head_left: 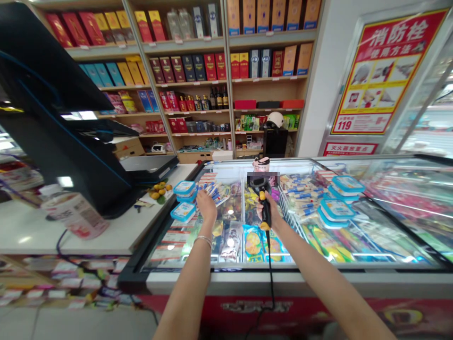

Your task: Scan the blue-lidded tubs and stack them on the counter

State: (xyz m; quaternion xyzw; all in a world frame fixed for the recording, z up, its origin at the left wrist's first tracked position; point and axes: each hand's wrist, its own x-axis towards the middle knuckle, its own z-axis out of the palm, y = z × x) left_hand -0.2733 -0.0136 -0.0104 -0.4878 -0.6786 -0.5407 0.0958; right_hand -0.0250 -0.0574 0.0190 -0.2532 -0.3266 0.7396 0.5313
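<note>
My right hand (268, 210) is wrapped round the handle of a black and yellow barcode scanner (264, 196), held above the glass freezer top, its cord hanging down in front. On the left, my left hand (207, 207) has its curled fingers against the right side of a blue-lidded plastic tub (184, 188), which sits on another one. Its fingertips are partly hidden. A further blue-lidded tub (183, 212) lies just nearer to me. Over to the right, two stacks of similar tubs (337, 211) rest on the glass.
The chest freezer (247, 278) holds packaged ice creams under its glass. At left are a counter (116, 241) with a dark monitor (53, 85), a pale patterned container (83, 215) and yellow fruit (159, 190). A pink-and-black item (261, 164) stands beyond the scanner. Shelves of boxes line the back.
</note>
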